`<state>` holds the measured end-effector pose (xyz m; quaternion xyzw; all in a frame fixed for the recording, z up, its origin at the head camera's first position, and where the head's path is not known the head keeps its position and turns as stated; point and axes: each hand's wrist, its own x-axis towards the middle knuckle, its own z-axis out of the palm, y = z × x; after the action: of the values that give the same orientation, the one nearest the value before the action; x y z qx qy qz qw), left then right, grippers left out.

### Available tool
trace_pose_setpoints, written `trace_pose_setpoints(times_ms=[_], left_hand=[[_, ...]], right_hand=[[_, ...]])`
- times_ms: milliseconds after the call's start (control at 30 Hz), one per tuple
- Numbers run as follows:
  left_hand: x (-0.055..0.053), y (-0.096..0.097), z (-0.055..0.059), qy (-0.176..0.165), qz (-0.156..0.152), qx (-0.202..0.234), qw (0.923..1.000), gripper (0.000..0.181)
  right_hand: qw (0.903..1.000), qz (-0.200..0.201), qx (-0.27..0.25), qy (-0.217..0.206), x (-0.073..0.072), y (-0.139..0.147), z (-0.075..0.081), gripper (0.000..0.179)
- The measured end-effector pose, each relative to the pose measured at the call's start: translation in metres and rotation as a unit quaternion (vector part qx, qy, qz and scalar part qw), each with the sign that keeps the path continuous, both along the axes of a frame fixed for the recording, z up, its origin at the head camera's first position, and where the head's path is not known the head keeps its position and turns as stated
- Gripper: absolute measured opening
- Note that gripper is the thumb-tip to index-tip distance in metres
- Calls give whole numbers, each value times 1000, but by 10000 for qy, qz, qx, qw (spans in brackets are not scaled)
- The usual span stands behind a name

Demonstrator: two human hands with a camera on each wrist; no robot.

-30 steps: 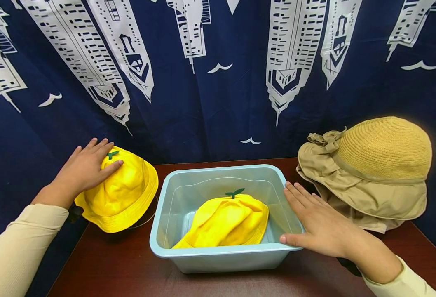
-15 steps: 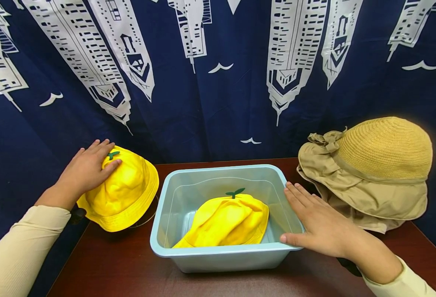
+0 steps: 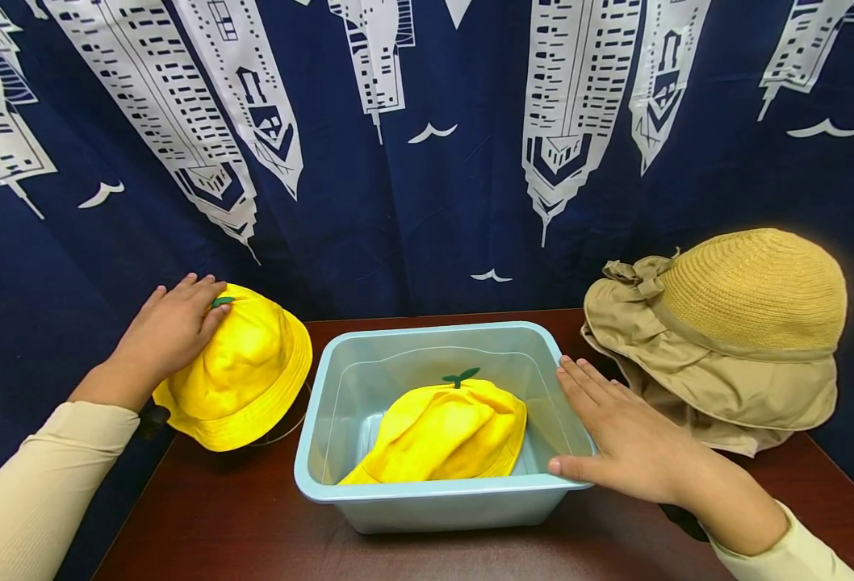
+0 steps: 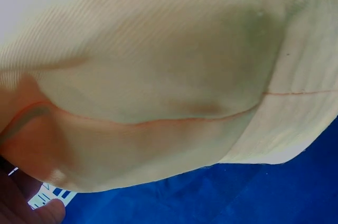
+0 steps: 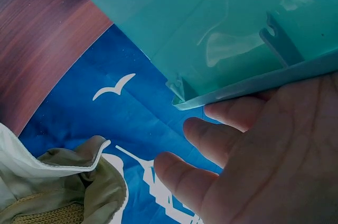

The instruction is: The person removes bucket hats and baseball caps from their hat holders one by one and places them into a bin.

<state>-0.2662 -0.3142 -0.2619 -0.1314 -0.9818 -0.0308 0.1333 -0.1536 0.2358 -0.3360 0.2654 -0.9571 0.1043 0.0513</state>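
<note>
On the left, a yellow bucket hat with a green sprout on top sits at the table's edge. My left hand lies over its crown, thumb and fingers pinching the cloth beside the sprout. In the left wrist view the hat's cloth fills most of the picture, looking washed-out, with a fingertip at the lower left. A second yellow sprout hat lies crumpled in a light blue basin. My right hand rests along the basin's right rim with its fingers straight; the right wrist view shows these fingers against the rim's underside.
A straw sun hat with a tan cloth brim and bow stands at the right, close behind my right hand. The brown table ends at a navy curtain printed with white buildings. A thin curved strand shows below the left hat.
My left thumb has drawn in toward the fingers, gathering the hat's crown and partly covering the sprout. The hat has shifted very slightly upward. My right hand and the basin stay put.
</note>
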Motion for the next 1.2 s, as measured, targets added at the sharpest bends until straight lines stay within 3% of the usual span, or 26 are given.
trace_pose_setpoints(times_ms=[533,967,1200], left_hand=[[-1,-1,15,185,-173,-528,9983,36],[-3,3,26,402,-311,-529,9973,37],[-1,11,23,423,-225,-350,9982,37]], right_hand=[[10000,-19,24,-16,0,-1,0,104],[10000,-37,21,-5,0,0,0,104],[10000,-26,27,-13,1,1,0,103]])
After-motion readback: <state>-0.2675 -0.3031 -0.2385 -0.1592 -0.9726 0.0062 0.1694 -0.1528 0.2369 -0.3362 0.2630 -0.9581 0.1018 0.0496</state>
